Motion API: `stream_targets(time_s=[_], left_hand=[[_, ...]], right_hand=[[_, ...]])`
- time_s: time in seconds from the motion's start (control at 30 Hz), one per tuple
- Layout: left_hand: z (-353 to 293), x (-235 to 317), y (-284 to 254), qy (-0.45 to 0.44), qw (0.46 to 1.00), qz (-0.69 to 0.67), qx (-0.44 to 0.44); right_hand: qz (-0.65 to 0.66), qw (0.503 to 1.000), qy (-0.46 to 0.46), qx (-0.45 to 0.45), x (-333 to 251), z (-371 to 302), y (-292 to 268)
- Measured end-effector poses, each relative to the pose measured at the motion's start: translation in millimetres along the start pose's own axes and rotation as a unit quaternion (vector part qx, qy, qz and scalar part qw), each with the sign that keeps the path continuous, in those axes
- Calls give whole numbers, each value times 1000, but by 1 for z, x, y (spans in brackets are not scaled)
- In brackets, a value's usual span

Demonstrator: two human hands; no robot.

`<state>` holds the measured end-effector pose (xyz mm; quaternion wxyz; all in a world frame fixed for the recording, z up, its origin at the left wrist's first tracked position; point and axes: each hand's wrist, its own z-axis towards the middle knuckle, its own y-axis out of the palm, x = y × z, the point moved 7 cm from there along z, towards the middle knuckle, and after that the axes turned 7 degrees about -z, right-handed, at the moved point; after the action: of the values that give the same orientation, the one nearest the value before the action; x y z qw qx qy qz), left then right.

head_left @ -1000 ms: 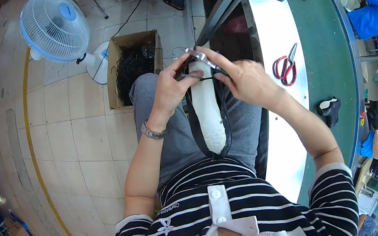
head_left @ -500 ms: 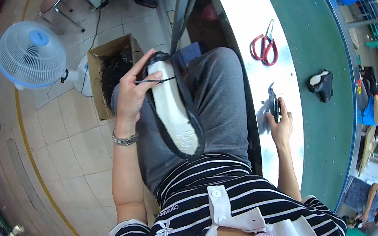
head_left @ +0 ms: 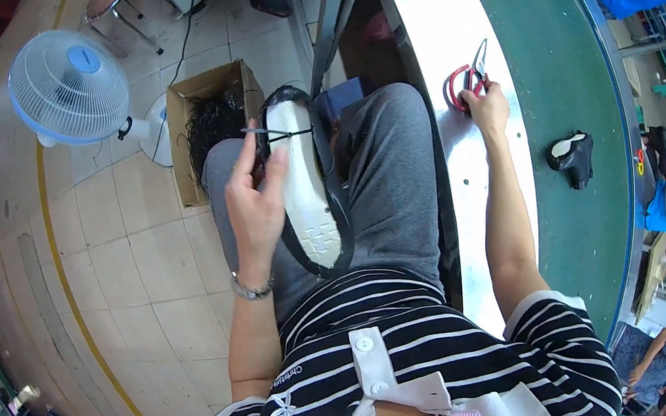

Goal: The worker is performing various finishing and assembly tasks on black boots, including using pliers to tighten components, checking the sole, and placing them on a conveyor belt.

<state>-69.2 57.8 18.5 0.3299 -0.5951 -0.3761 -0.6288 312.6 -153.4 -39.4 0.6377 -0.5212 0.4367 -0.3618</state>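
the dark shoe [head_left: 312, 204] lies with its pale sole [head_left: 298, 174] upward on the lap, mainly over the left thigh and the gap between the legs, its near end just at the hem of the striped shirt [head_left: 441, 326]. this place seems to me the weak one: a lap gives no firm edge, so a small shift of a knee could make the shoe roll or slide.

the left hand [head_left: 255, 206] is at the left side of the shoe, index finger and thumb apart; if its other fingers grip the shoe, i cannot tell. a thin black strip [head_left: 301, 132] crosses the far part of the sole, and its free end stands out near the index fingertip. if this hand relaxes, the strip could turn and the shoe could lose support.

the right hand [head_left: 486, 107] is at the red-handled scissors [head_left: 477, 71], near the right edge of the metal counter [head_left: 474, 211]. its fingers are bent narrow at the handles, but i cannot tell whether they have closed around them. a half grip could let the scissors slip over that edge to the green surface [head_left: 539, 94]. carried carelessly past the counter's left edge, the blades could scratch the shoe or catch the grey trousers [head_left: 393, 145].
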Motion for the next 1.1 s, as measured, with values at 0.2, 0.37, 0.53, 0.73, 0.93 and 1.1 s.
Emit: stream_targets(time_s=[0.2, 0.37, 0.53, 0.73, 0.93, 1.1], left_hand=[[-22, -10, 8, -45, 999, 8, 3], [-24, -11, 0, -13, 998, 58, 13], [-23, -12, 5, 5, 998, 58, 9], [-23, -7, 6, 31, 994, 103, 17], [-19, 8, 9, 96, 986, 137, 20], [6, 41, 17, 215, 928, 303, 7]], right_hand=[[547, 767, 154, -297, 16, -88, 11], [556, 691, 24, -461, -86, -209, -69], [567, 525, -2, -635, -128, -269, -90], [494, 569, 41, -656, -163, -256, -85], [447, 684, -36, -576, -155, -262, -65], [395, 810, -144, -408, -137, -248, -93]])
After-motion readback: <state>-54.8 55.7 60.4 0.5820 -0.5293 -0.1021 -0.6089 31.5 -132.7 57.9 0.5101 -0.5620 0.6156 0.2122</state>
